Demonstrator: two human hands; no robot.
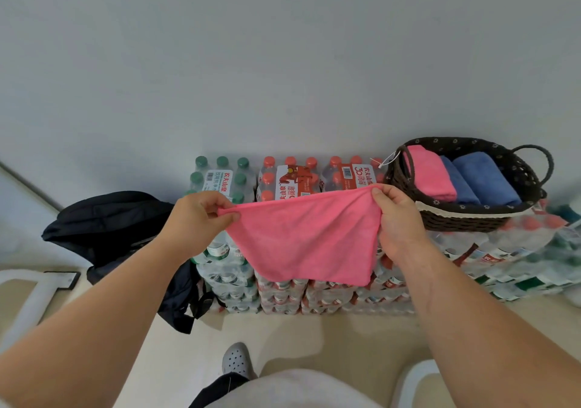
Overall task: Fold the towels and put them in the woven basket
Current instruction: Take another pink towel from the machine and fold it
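Observation:
A pink towel (306, 238) hangs in the air in front of the stacked water packs. My left hand (201, 216) pinches its upper left corner and my right hand (397, 219) pinches its upper right corner, so its top edge is stretched between them. The dark woven basket (471, 219) sits to the right on top of the packs. Inside it lie a folded pink towel (430, 173) and two folded blue towels (484, 178).
Shrink-wrapped packs of water bottles (283, 178) are stacked against the grey wall. A black bag (107, 225) leans on their left side. A white frame (34, 297) stands at the far left. My grey clog (237, 360) is on the beige floor.

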